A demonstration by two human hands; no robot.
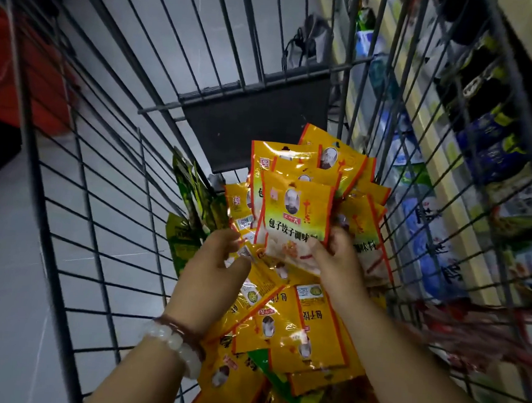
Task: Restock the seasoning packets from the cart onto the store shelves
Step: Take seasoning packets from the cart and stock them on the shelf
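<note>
Inside the wire cart (78, 207), my right hand (336, 256) grips a fanned bunch of yellow seasoning packets (295, 209) by their lower edge, held upright above the pile. My left hand (219, 261), with bead bracelets on the wrist, hovers just left of the bunch with fingers curled and spread, touching the loose packets below. More yellow packets (284, 328) lie heaped on the cart floor. Green packets (191, 215) stand against the cart's left side behind the yellow ones.
Store shelves (448, 189) with blue, white and dark packaged goods run along the right, seen through the cart's wire wall. Grey tiled floor lies to the left, with a red and black fixture (11, 95) at far left. A grey bag (310, 44) sits beyond the cart.
</note>
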